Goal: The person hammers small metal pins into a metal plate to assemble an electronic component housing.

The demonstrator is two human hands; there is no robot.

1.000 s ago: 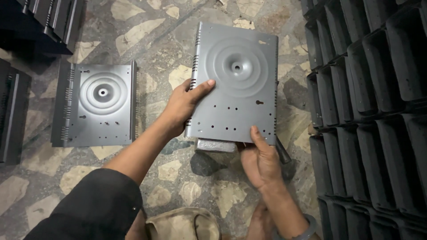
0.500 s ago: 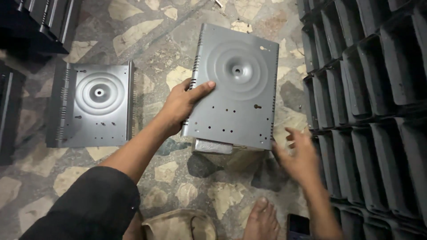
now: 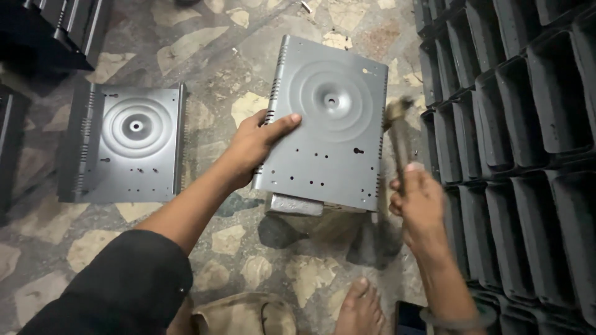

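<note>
My left hand (image 3: pixel 257 146) grips the left edge of a grey sheet-metal panel (image 3: pixel 329 124) stamped with concentric rings and small holes. The panel rests tilted on a metal block (image 3: pixel 295 205) on the floor. My right hand (image 3: pixel 417 201) is closed on the handle of a hammer (image 3: pixel 397 133). The hammer is raised beside the panel's right edge, its head blurred. A second matching panel (image 3: pixel 124 142) lies flat on the floor to the left.
Rows of dark metal trays (image 3: pixel 515 124) stand stacked along the right side. More dark metal parts (image 3: pixel 56 31) sit at the top left. My bare foot (image 3: pixel 360 307) shows at the bottom, on a stone-patterned floor (image 3: pixel 205 56).
My right hand left the panel's lower edge, swung out to the right, and now holds a hammer raised by the panel's right side. My left hand has kept its grip.
</note>
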